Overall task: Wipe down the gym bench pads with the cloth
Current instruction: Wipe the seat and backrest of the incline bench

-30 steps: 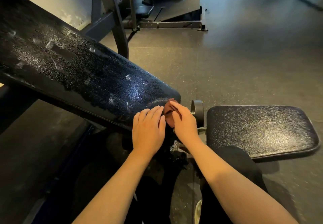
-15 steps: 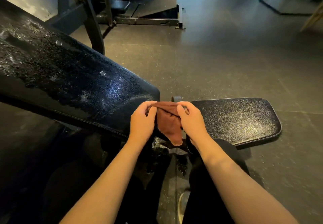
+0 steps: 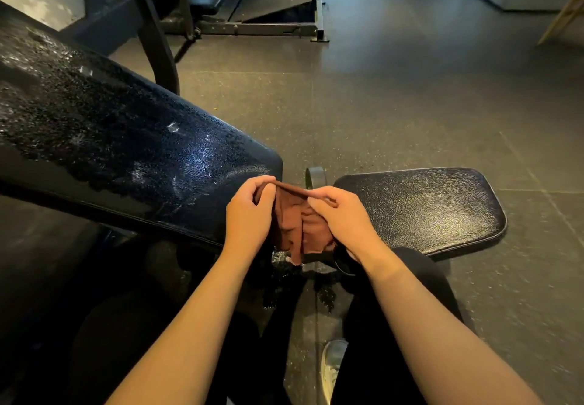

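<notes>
**Both hands on the cloth, right between the two pads**

The brown cloth [image 3: 297, 224] hangs bunched between the hands, just below the middle of the view. The left hand [image 3: 249, 215] sits at the cloth's 9 o'clock, thumb and fingers pinching its top corner. The right hand [image 3: 344, 218] is at the cloth's 3 o'clock, fingers curled and gripping the other top edge, so the upper hem stretches between them. The rest droops toward 6 o'clock in folds.

The cloth hovers over the gap between the pads. The inclined back pad [image 3: 126, 152], speckled with wet droplets, runs off toward 10 o'clock, its lower end just behind the left hand. The seat pad [image 3: 420, 208] lies at 3 o'clock, just beside the right hand. A white shoe [image 3: 331, 363] shows at 6 o'clock on the dark floor [image 3: 379, 104].
</notes>
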